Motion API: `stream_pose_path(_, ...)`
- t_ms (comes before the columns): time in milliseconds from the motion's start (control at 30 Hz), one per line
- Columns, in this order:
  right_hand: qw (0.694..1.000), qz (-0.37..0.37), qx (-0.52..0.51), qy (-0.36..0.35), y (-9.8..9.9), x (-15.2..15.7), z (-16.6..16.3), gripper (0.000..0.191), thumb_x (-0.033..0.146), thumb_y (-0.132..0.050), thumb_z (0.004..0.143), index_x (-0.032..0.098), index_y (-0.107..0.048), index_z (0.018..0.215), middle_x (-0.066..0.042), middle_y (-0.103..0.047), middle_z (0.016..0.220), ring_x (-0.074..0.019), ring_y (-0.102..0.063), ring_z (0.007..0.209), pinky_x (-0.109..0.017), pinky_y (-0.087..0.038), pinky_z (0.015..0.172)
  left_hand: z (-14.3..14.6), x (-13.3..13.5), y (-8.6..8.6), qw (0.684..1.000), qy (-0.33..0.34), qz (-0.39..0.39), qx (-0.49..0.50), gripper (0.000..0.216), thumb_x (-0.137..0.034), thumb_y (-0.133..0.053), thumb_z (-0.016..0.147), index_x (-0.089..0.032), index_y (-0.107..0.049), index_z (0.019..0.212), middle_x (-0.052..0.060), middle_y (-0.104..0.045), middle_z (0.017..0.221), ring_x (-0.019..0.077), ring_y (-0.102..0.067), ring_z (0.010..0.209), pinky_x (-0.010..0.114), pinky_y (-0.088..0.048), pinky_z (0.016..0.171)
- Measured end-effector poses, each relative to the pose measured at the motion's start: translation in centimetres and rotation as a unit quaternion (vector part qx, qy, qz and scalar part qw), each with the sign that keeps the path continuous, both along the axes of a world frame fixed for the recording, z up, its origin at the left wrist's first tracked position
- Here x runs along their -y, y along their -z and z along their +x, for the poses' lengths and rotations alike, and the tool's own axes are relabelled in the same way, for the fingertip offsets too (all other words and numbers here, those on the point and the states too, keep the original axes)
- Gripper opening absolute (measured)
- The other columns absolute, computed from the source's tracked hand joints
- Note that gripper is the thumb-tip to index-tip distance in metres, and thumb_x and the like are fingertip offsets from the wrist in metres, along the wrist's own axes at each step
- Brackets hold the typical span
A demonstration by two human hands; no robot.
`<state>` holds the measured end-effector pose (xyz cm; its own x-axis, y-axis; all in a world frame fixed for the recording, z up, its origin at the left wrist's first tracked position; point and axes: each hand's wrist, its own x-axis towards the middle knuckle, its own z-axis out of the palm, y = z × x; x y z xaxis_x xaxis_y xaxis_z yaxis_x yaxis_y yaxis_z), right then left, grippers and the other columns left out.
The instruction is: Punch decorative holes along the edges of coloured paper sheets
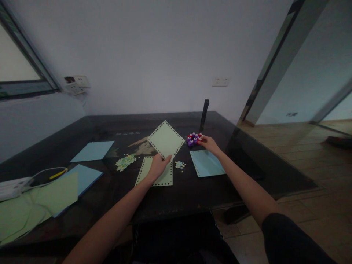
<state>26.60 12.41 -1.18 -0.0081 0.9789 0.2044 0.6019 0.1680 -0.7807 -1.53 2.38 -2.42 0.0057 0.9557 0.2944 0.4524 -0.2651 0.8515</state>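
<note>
My left hand [160, 167] is closed on the lower corner of a pale green paper sheet [166, 139], held up like a diamond with punched holes along its edges. Below it lies another pale green sheet [164, 178] with holes round its border. My right hand [209, 144] reaches to a cluster of small red and purple paper punches [193, 139] with white tops. Its fingers are closed on a red one at the cluster's right side. Just in front of that hand rests a light blue sheet [206, 165] with holes along its top and left edges.
Punched-out paper bits form a larger pile [125, 162] on the left and a smaller one [180, 165] near the middle. A black marker [204, 114] stands upright behind the punches. Blue sheets [93, 151], green sheets [59, 194] and a white power strip [12, 188] lie left.
</note>
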Motion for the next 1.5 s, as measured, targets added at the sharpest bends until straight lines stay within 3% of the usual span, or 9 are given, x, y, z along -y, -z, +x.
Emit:
stream_pose_path(167,0.987,0.026,0.156,-0.029,1.5,-1.6,-0.1,0.017,0.027,-0.069,0.070,0.015,-0.068,0.081,-0.003,-0.062,0.074,-0.0156,-0.055,0.069,-0.028,-0.041,0.067,0.0,0.0,0.2,1.000,0.005,0.003,-0.014,0.031,-0.036,-0.056,0.077,-0.010,-0.066,0.092,0.011,-0.071,0.090,0.0246,-0.064,0.080,0.036,-0.048,0.076)
stream_pose_path(600,0.982,0.044,0.185,-0.011,2.1,-2.1,-2.7,0.019,0.022,-0.069,0.071,0.020,-0.070,0.090,-0.004,-0.065,0.083,-0.0172,-0.056,0.076,-0.029,-0.039,0.075,0.4,0.6,-0.6,1.000,0.015,0.005,-0.020,0.027,-0.036,-0.058,0.075,-0.012,-0.067,0.084,0.008,-0.069,0.077,0.0212,-0.060,0.070,0.032,-0.046,0.070)
stream_pose_path(767,0.982,0.056,0.182,0.015,1.7,-1.8,-3.5,0.023,0.023,-0.070,0.070,0.020,-0.069,0.093,-0.007,-0.064,0.099,-0.0199,-0.056,0.092,-0.031,-0.038,0.084,0.3,0.6,-0.6,0.999,0.018,0.009,-0.026,0.028,-0.038,-0.058,0.075,-0.012,-0.067,0.081,0.005,-0.066,0.069,0.0170,-0.053,0.058,0.027,-0.042,0.060)
stream_pose_path(900,0.993,0.065,0.092,0.020,0.5,-1.2,-3.7,0.018,0.029,-0.060,0.079,0.018,-0.069,0.090,-0.008,-0.065,0.093,-0.0187,-0.058,0.087,-0.030,-0.041,0.082,0.2,0.4,-0.4,0.999,0.039,-0.008,-0.014,0.033,-0.042,-0.056,0.076,-0.012,-0.067,0.082,0.005,-0.065,0.068,0.0164,-0.052,0.058,0.026,-0.040,0.055)
stream_pose_path(1000,0.996,0.001,-0.077,-0.047,-0.7,0.0,-4.1,0.031,0.042,-0.050,0.085,0.017,-0.068,0.089,-0.005,-0.067,0.076,-0.0152,-0.059,0.070,-0.028,-0.047,0.068,0.2,0.3,0.0,0.998,0.066,-0.020,-0.014,0.035,-0.044,-0.055,0.077,-0.012,-0.067,0.083,0.005,-0.064,0.068,0.0164,-0.052,0.059,0.025,-0.040,0.055)
stream_pose_path(1067,0.984,-0.033,-0.150,-0.086,-1.3,1.1,-4.4,0.033,0.045,-0.056,0.080,0.016,-0.067,0.090,-0.003,-0.067,0.073,-0.0138,-0.059,0.065,-0.026,-0.048,0.063,0.3,0.3,0.2,0.996,0.087,-0.025,-0.014,0.035,-0.044,-0.055,0.076,-0.012,-0.067,0.083,0.005,-0.064,0.069,0.0162,-0.052,0.060,0.026,-0.041,0.056)
stream_pose_path(1233,0.965,-0.067,-0.234,-0.095,-1.9,3.4,-4.3,0.027,0.034,-0.074,0.060,0.015,-0.065,0.076,-0.003,-0.067,0.069,-0.0140,-0.059,0.061,-0.027,-0.048,0.060,0.4,0.3,0.2,0.995,0.097,-0.026,0.008,0.035,-0.044,-0.054,0.077,-0.013,-0.065,0.087,0.003,-0.063,0.071,0.0148,-0.051,0.060,0.024,-0.041,0.054)
stream_pose_path(1367,0.960,-0.063,-0.261,-0.083,-1.6,4.5,-3.4,0.023,0.032,-0.075,0.058,0.016,-0.062,0.069,-0.002,-0.065,0.066,-0.0140,-0.058,0.060,-0.029,-0.047,0.062,0.6,0.5,-0.3,0.997,0.066,-0.013,0.048,0.027,-0.041,-0.053,0.078,-0.015,-0.058,0.074,-0.002,-0.055,0.060,0.0123,-0.051,0.054,0.023,-0.041,0.055)
stream_pose_path(1500,0.958,-0.049,-0.274,-0.064,-1.5,5.7,-2.1,0.024,0.035,-0.073,0.060,0.016,-0.062,0.068,-0.001,-0.062,0.064,-0.0130,-0.056,0.059,-0.028,-0.046,0.061,1.3,1.1,-1.2,0.995,0.079,-0.023,0.057,0.025,-0.038,-0.054,0.078,-0.016,-0.054,0.067,-0.003,-0.052,0.058,0.0117,-0.054,0.054,0.022,-0.041,0.056)
